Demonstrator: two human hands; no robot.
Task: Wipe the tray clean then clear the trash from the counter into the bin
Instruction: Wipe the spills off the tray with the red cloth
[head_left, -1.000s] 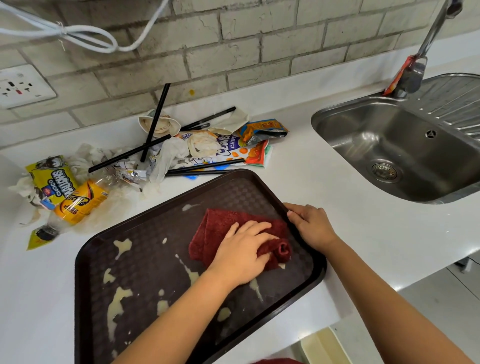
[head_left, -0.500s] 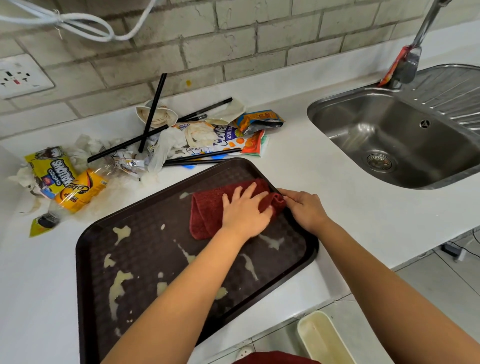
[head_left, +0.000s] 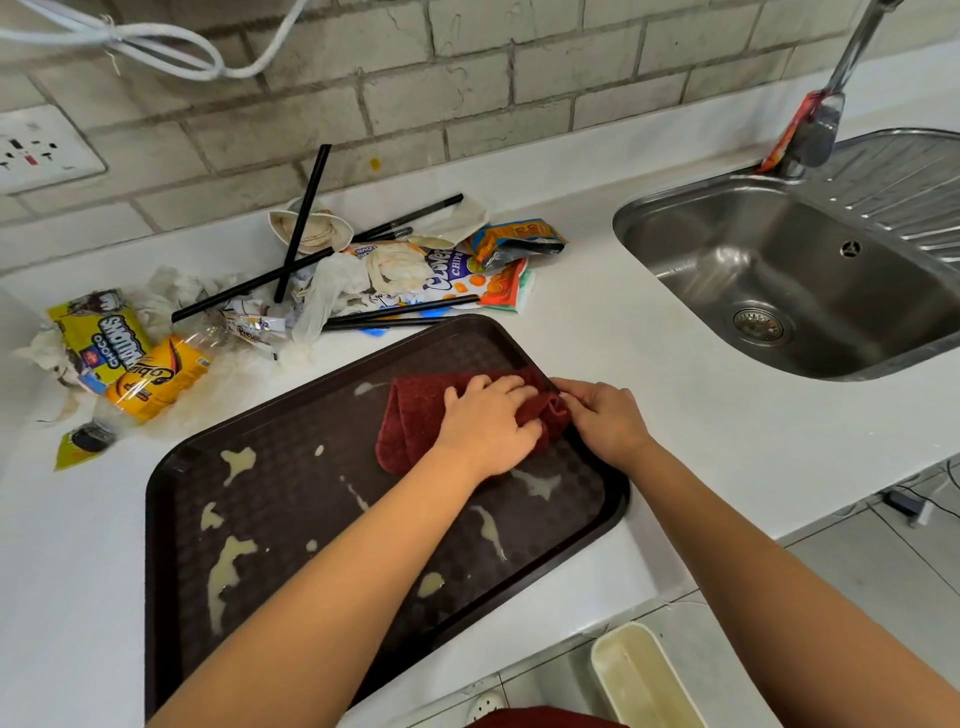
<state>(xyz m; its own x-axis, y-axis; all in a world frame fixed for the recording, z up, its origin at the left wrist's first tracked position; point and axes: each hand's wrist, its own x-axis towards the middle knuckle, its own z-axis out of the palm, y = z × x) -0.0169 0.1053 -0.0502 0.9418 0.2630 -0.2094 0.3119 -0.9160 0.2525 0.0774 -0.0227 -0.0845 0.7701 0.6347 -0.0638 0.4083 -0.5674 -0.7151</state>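
Sink (head_left: 810, 291): steel basin set into the counter, right side.
Tap (head_left: 823, 119): rising behind the sink.
Socket (head_left: 41, 148): on the brick wall, left.
Cable (head_left: 171, 52): white, looped high.

Single head-worn view, looking forward and steeply down, close over the counter (head_left: 649, 364), wide-angle
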